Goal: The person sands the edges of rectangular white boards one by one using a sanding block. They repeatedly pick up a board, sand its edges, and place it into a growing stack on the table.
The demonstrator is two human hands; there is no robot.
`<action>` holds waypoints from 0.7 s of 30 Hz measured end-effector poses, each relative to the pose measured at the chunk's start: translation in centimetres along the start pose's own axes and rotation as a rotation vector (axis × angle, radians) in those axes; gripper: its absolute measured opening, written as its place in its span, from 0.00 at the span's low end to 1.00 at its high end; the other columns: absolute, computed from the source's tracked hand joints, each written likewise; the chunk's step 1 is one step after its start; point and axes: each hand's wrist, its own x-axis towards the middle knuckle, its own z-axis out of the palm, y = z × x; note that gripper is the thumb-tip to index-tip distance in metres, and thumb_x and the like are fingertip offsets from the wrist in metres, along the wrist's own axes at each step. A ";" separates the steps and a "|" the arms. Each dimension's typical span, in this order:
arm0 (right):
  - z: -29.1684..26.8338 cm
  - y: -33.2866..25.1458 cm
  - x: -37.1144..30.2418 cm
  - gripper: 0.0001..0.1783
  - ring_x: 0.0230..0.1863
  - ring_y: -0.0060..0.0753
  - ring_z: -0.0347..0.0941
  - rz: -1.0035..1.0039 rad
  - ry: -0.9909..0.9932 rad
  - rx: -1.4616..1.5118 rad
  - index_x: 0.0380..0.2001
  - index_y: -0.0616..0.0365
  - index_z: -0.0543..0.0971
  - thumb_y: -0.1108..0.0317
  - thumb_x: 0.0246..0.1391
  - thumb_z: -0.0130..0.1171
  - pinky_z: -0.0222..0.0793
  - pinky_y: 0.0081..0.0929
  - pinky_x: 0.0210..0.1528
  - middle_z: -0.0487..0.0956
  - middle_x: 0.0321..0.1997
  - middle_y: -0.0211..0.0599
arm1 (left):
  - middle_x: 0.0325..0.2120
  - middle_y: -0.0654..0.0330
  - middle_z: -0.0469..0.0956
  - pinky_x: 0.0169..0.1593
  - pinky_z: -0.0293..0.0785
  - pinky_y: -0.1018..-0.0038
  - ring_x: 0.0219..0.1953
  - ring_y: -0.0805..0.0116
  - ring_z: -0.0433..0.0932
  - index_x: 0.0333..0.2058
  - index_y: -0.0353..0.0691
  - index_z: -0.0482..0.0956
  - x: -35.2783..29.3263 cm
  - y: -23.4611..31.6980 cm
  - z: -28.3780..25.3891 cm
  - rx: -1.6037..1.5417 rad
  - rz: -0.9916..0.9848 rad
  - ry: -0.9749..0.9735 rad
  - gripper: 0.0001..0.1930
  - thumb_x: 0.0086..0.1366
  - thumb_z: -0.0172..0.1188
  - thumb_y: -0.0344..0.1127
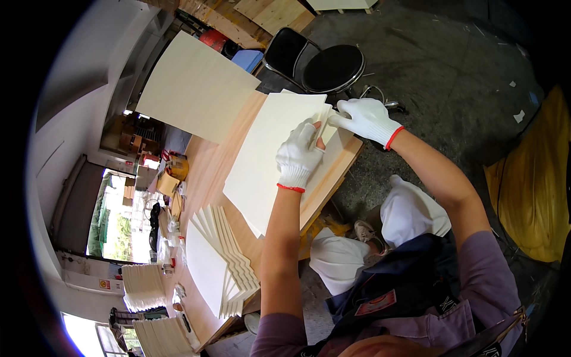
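Observation:
A stack of large cream sheets (267,143), stiff like thin board, lies on the wooden table. My left hand (299,156), in a white knit glove with a red cuff and bare fingertips showing, rests on the top sheet near its right edge. Its thumb and bent fingers are apart. At the stack's far right corner my right hand (367,121), gloved the same way, has thumb and fingers closed on the sheet edges. Several edges there are slightly fanned. How many sheets it grips is hidden.
On the wooden table (205,160), a fanned pile of cream sheets (217,262) lies nearer left, and a large sheet (196,86) overhangs the far side. A black chair (333,68) stands beyond the table. Yellow fabric (529,184) hangs at right. More stacks (143,287) stand at left.

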 end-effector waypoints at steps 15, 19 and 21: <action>-0.1 -1.8 2.2 0.28 0.44 0.57 0.80 -0.033 0.035 0.326 0.42 0.53 0.80 0.39 0.70 0.46 0.73 0.50 0.46 0.83 0.38 0.49 | 0.57 0.56 0.81 0.57 0.79 0.63 0.55 0.52 0.82 0.58 0.52 0.82 1.5 -1.6 1.2 -0.110 -0.096 -0.068 0.21 0.66 0.65 0.39; 1.3 -2.0 2.1 0.29 0.46 0.59 0.80 0.095 0.101 0.460 0.44 0.53 0.81 0.39 0.71 0.44 0.72 0.50 0.48 0.84 0.41 0.51 | 0.56 0.56 0.82 0.58 0.78 0.64 0.56 0.53 0.83 0.58 0.49 0.82 1.3 -2.0 0.5 -0.402 -0.202 -0.163 0.20 0.67 0.66 0.37; 1.5 -2.1 1.9 0.29 0.47 0.59 0.80 0.078 0.130 0.462 0.45 0.52 0.81 0.39 0.71 0.44 0.72 0.50 0.48 0.84 0.41 0.51 | 0.54 0.56 0.84 0.58 0.78 0.66 0.55 0.54 0.84 0.57 0.47 0.83 1.1 -2.2 0.6 -0.470 -0.223 -0.156 0.20 0.67 0.67 0.37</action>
